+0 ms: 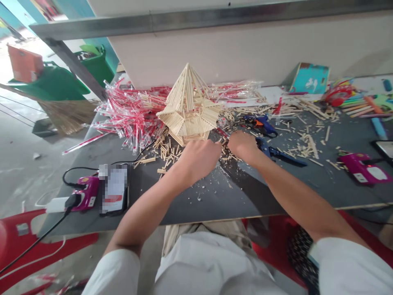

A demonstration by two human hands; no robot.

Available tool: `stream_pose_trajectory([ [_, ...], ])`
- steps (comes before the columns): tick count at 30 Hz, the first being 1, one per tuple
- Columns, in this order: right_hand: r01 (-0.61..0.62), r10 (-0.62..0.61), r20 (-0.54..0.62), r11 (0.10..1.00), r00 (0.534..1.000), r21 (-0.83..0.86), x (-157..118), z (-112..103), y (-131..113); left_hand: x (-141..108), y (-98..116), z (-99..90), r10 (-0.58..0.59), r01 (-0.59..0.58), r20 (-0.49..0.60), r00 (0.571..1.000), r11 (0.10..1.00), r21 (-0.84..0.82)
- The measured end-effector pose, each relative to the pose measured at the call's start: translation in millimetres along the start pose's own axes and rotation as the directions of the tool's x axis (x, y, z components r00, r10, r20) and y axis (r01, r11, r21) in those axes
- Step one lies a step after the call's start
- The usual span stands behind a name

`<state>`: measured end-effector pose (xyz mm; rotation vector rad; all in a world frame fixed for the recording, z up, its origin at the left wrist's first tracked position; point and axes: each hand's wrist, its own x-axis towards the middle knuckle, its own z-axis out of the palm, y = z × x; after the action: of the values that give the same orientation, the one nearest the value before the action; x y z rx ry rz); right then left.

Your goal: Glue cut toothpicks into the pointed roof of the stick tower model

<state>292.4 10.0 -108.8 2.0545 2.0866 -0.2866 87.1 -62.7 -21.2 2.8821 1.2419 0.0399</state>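
A small pavilion model (pixel 192 123) built of thin wooden sticks, with a pointed roof and flared eaves, stands upright on the dark table. My left hand (pixel 202 157) is closed just in front of its base. Close to it on the right, my right hand (pixel 242 146) is also closed, knuckles up. Whatever the fingers pinch is hidden from this angle. Short cut stick pieces (pixel 167 149) lie around the model's base. Right of my right hand are a blue glue gun (pixel 264 125) with an orange part and a blue-handled cutting tool (pixel 282 155).
Red-and-clear plastic wrappers (pixel 132 114) are heaped at the back left. At the left front are a phone (pixel 115 190) and a purple power socket (pixel 87 192) with cables; another purple socket (pixel 365 168) sits at right. Markers (pixel 357 107) and a turquoise board (pixel 310 78) lie behind.
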Motion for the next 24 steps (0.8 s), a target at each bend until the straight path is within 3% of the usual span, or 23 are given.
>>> stream_pose_trajectory([
  [3,-0.006,0.01,-0.068,0.998,0.998,0.058,-14.6,-17.8,6.8,6.9,-2.4,2.2,0.001,-0.002,-0.023,1.0,0.998,-0.058],
  [7,0.098,-0.059,-0.152,0.961,0.987,0.26,-45.3,-48.9,16.7,12.4,-17.3,2.0,-0.056,0.031,-0.135,0.989,0.984,-0.178],
  [9,0.17,-0.076,-0.197,0.835,0.978,0.523,-59.7,-58.8,13.6,13.4,-25.7,0.4,-0.098,0.04,-0.204,0.974,0.962,-0.271],
  [11,0.217,-0.111,-0.19,0.634,0.976,0.743,-69.4,-62.2,4.8,13.6,-31.9,-1.1,-0.119,0.02,-0.265,0.957,0.937,-0.35],
  [14,0.255,-0.25,-0.173,0.345,0.953,0.903,-72.7,-59.1,-11.5,15.0,-36.4,-1.4,-0.098,-0.041,-0.306,0.947,0.907,-0.419],
  [16,0.273,-0.314,-0.195,0.226,0.929,0.935,-68.9,-57.0,-19.2,17.4,-38.9,0.1,-0.091,-0.067,-0.329,0.94,0.895,-0.441],
  [18,0.283,-0.333,-0.212,0.184,0.919,0.941,-63.4,-57.6,-22.7,20.1,-43.0,2.5,-0.09,-0.096,-0.371,0.924,0.887,-0.453],
  [24,0.277,-0.336,-0.204,0.184,0.92,0.943,-52.6,-72.9,-24.6,21.5,-58.7,3.6,-0.14,-0.144,-0.51,0.848,0.867,-0.477],
])
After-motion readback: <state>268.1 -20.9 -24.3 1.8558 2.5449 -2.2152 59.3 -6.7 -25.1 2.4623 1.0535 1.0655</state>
